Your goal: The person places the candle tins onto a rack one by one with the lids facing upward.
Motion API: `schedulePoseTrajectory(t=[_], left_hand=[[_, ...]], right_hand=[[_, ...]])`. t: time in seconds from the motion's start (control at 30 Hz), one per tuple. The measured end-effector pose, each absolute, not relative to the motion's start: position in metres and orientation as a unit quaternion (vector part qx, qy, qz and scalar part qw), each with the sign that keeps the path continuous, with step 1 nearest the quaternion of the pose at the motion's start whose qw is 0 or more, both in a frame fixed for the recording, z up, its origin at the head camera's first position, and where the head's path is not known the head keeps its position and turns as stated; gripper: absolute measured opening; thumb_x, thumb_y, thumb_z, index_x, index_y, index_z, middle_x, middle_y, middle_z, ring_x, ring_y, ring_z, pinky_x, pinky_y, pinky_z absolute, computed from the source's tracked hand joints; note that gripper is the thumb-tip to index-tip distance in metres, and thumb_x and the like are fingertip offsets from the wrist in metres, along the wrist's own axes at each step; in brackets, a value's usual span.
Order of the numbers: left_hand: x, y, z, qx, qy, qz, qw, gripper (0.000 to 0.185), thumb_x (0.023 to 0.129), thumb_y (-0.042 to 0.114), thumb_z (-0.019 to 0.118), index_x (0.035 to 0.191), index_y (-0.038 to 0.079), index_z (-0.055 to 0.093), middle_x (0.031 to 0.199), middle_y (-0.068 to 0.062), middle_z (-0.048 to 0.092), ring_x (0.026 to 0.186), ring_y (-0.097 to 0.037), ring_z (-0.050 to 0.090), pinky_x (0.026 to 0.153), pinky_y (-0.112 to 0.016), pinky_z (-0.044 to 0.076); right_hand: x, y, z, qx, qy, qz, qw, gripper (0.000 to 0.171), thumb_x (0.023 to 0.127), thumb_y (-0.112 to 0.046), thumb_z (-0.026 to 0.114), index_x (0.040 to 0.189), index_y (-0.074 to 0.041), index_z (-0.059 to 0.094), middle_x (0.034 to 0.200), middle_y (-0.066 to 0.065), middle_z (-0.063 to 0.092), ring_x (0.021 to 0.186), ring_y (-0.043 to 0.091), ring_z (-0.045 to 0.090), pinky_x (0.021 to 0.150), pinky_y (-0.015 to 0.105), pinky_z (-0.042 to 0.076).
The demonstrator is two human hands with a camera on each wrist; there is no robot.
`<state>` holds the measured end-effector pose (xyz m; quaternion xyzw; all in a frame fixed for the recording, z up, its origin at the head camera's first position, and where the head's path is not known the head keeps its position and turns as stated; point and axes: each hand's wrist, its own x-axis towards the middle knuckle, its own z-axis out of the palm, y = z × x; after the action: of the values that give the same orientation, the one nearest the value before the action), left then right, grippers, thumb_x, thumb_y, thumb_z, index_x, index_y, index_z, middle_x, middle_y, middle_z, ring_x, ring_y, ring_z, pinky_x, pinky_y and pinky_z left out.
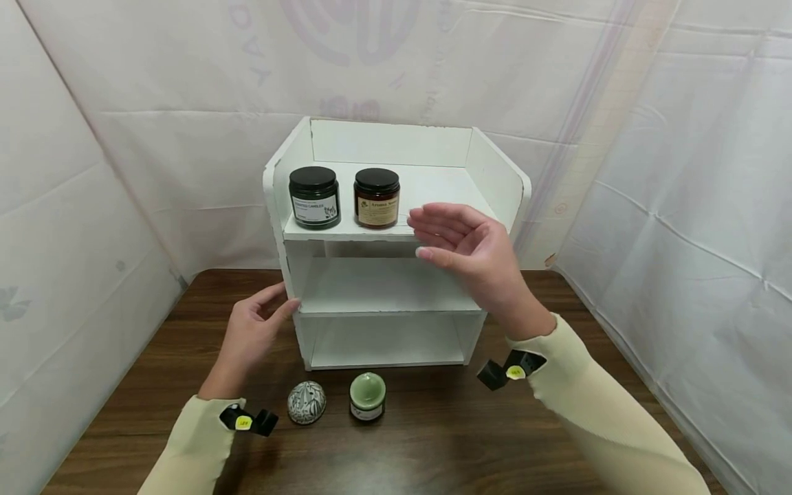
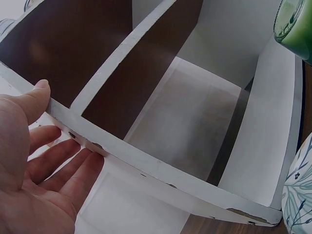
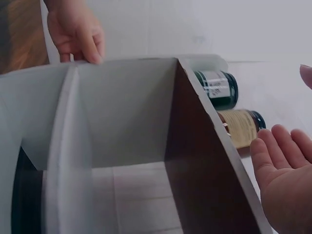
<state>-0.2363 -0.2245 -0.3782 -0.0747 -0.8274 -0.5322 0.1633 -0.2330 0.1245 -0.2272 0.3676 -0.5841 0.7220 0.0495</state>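
Observation:
My left hand [image 1: 250, 337] holds the front edge of the white shelf unit's [image 1: 386, 285] left side panel, thumb on the front edge and fingers along the outer face in the left wrist view. Beside the amber jar candle [image 1: 377, 210] on the top board, my right hand [image 1: 473, 258] is raised with its palm turned inward and fingers extended, slightly bent. Nothing is in it. A dark green jar candle [image 1: 315, 210] with a black lid and white label stands left of the amber one, whose label is tan.
On the brown wooden table [image 1: 445, 440], a small green candle jar [image 1: 368, 393] stands before the unit. Left of it lies a rounded lid-like piece [image 1: 306, 403] with a leaf pattern. White sheeting [image 1: 204, 137] hangs behind and at both sides.

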Motion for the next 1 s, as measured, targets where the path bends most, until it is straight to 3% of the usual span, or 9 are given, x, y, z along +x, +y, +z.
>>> schedulePoseTrajectory(t=[0.17,0.37,0.5,0.73,0.83,1.0], left_hand=[[-0.236,-0.224,-0.378,-0.071,-0.831,-0.528,0.159,0.058,0.1,0.043,0.066,0.146,0.009,0.057,0.142,-0.013,0.063,0.11,0.007,0.059,0.084,-0.007,0.05],[-0.237,-0.225,-0.377,-0.074,-0.832,-0.524,0.166,0.057,0.1,0.042,0.066,0.146,0.009,0.057,0.142,-0.014,0.063,0.116,-0.006,0.063,0.085,-0.007,0.049],[-0.237,-0.226,-0.378,-0.074,-0.833,-0.522,0.169,0.057,0.1,0.041,0.066,0.146,0.009,0.057,0.142,-0.013,0.064,0.115,-0.003,0.062,0.085,-0.007,0.049],[-0.237,-0.224,-0.377,-0.073,-0.831,-0.526,0.162,0.059,0.1,0.043,0.065,0.147,0.008,0.056,0.143,-0.015,0.062,0.127,-0.032,0.061,0.085,-0.005,0.048],[-0.236,-0.224,-0.377,-0.069,-0.832,-0.527,0.159,0.059,0.1,0.043,0.065,0.147,0.008,0.056,0.144,-0.015,0.062,0.127,-0.028,0.061,0.085,-0.005,0.048],[-0.235,-0.224,-0.376,-0.066,-0.829,-0.532,0.158,0.057,0.1,0.041,0.067,0.146,0.009,0.057,0.143,-0.015,0.063,0.115,0.0,0.061,0.085,-0.006,0.049]], right_hand=[[-0.225,0.124,-0.243,0.375,-0.597,0.707,0.048,0.054,0.081,0.011,0.079,0.131,0.004,0.06,0.13,0.011,0.07,0.126,0.029,0.065,0.105,0.04,0.053],[-0.219,0.123,-0.261,0.384,-0.592,0.706,0.054,0.055,0.081,0.008,0.081,0.131,0.006,0.059,0.132,0.013,0.069,0.127,0.028,0.065,0.109,0.044,0.049],[-0.215,0.123,-0.274,0.388,-0.59,0.706,0.054,0.055,0.081,0.009,0.081,0.131,0.008,0.058,0.133,0.015,0.068,0.128,0.03,0.063,0.11,0.045,0.048],[-0.206,0.123,-0.295,0.399,-0.59,0.699,0.061,0.056,0.082,0.004,0.082,0.131,0.009,0.057,0.134,0.016,0.067,0.13,0.032,0.062,0.111,0.045,0.047],[-0.202,0.121,-0.304,0.402,-0.591,0.696,0.06,0.056,0.083,0.003,0.082,0.131,0.01,0.056,0.135,0.014,0.067,0.129,0.029,0.062,0.111,0.042,0.048],[-0.2,0.117,-0.321,0.413,-0.575,0.704,0.059,0.054,0.083,0.004,0.081,0.13,0.014,0.055,0.133,0.013,0.068,0.127,0.026,0.064,0.11,0.039,0.049]])
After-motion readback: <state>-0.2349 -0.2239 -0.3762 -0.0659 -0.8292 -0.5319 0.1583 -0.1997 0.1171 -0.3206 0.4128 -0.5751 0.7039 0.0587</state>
